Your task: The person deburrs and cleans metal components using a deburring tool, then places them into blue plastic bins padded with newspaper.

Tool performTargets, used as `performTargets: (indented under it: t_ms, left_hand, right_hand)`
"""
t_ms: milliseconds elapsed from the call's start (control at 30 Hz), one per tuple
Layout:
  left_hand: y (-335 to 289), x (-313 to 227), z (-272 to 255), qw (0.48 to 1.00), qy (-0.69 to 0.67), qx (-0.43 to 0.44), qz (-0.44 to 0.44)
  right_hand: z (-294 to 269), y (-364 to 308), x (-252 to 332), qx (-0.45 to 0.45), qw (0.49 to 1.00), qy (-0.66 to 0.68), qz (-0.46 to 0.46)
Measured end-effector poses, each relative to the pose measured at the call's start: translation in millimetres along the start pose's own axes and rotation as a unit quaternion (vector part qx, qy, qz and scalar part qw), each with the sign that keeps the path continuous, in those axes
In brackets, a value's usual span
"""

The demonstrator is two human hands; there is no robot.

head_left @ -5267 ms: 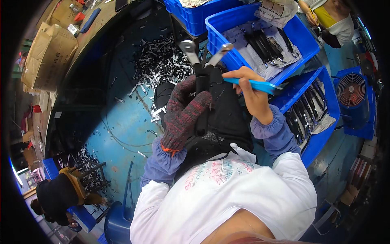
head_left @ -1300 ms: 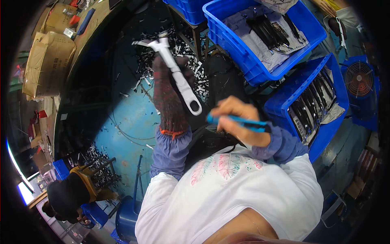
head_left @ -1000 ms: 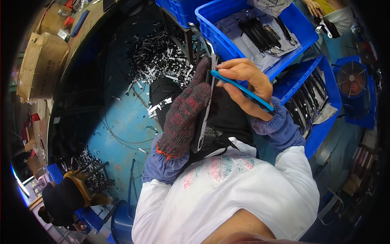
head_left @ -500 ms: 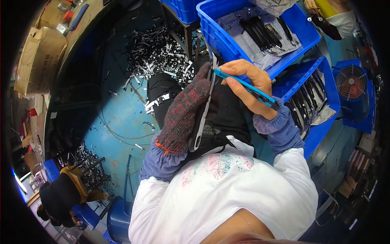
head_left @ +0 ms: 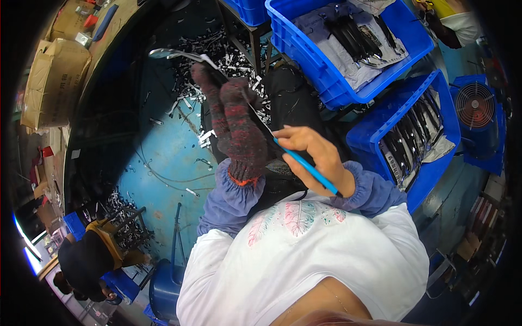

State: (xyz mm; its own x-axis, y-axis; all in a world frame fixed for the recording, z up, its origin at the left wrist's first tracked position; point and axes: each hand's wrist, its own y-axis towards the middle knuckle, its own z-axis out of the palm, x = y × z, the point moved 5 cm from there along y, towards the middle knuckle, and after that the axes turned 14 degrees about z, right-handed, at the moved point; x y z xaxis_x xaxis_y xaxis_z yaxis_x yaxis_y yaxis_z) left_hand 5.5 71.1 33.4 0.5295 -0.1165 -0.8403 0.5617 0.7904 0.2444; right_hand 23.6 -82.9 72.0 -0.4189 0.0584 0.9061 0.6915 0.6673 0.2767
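Observation:
My left hand [head_left: 239,127], in a dark grey and red knitted glove, is closed around a long, narrow black part [head_left: 213,63] with a shiny, rounded end. The part slants from the upper left down toward my right hand, and the glove hides much of its length. My bare right hand [head_left: 322,153] grips a blue utility knife [head_left: 310,169]. The knife's front end meets the lower edge of the part, close to my right fingertips. Whether the blade is cutting is too small to tell.
Two blue crates, one upper [head_left: 318,68] and one lower [head_left: 371,142], hold several similar black parts on wrapping sheets. A fan [head_left: 474,105] stands at the right. Black and white scraps [head_left: 190,87] litter the floor. Other people are at lower left [head_left: 87,261] and upper right [head_left: 459,27].
My left hand has swung the part up and to the left, so its shiny end now points left. My right hand has come down and slightly left with the knife.

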Motion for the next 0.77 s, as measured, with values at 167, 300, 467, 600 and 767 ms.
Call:
performTargets:
  t_ms: [167, 300, 467, 600, 767]
  left_hand:
    - [6.0, -12.7, 2.6, 0.987, -0.024, -0.138, -0.075]
    - [-3.5, 9.7, -2.2, 0.829, -0.366, -0.092, -0.413]
    - [-24.7, 14.8, 19.1, 0.732, -0.437, -0.009, -0.523]
    - [-30.1, 25.2, 6.4, 0.788, -0.384, 0.080, -0.476]
    - [-23.5, 17.7, 15.7, 0.883, -0.145, 0.087, -0.437]
  right_hand:
    - [8.0, -8.5, 0.9, 0.032, 0.998, 0.041, -0.040]
    - [10.9, -4.4, 5.1, 0.157, 0.974, 0.080, -0.145]
    - [-2.3, 8.0, 2.0, 0.236, 0.944, 0.021, -0.229]
    - [-16.5, 19.7, 3.5, 0.183, 0.960, 0.138, -0.163]
    - [-17.9, 17.3, 8.2, 0.168, 0.963, -0.057, -0.204]
